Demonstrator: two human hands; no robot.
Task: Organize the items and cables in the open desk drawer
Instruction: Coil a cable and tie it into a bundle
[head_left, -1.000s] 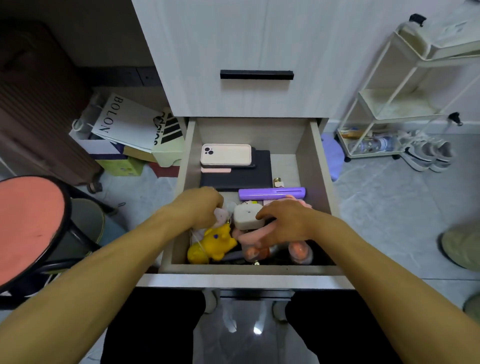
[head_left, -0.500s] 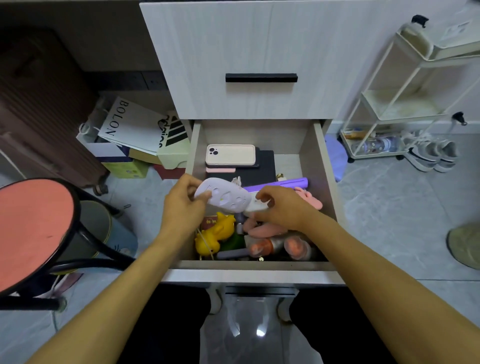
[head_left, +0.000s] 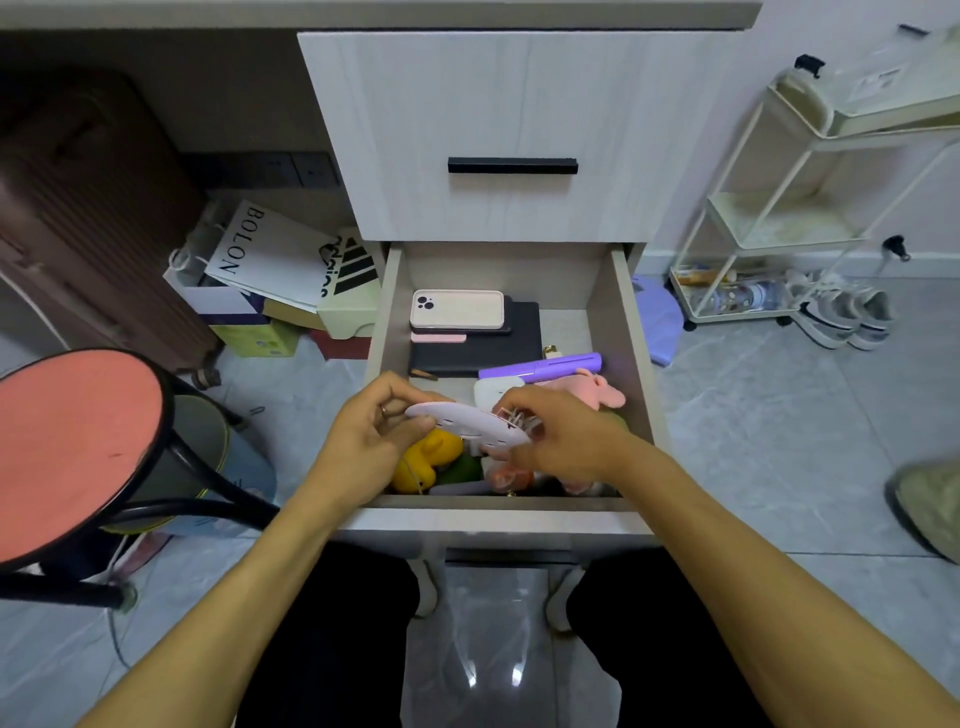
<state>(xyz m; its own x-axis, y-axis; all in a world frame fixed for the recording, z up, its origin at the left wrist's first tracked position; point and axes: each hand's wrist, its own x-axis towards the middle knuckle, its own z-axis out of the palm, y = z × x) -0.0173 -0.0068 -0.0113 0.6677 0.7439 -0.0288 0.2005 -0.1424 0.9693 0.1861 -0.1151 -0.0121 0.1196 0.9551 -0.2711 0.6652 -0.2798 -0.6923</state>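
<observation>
Both hands hold a flat white oval card (head_left: 470, 425) with small slots, just above the front half of the open drawer (head_left: 631, 332). The left hand (head_left: 371, 436) pinches its left end between thumb and curled fingers; the right hand (head_left: 563, 436) has its fingers curled over the right end, where thin cable loops (head_left: 511, 417) (pale, partly hidden) bunch. The card looks light, thin and fairly stiff, so an edge pinch should serve; the cable is limp and likely to snag. Below lie a yellow duck toy (head_left: 428, 460) at the front left corner, a pink soft toy (head_left: 592, 389) by the right wall, and a purple case (head_left: 540, 365)
</observation>
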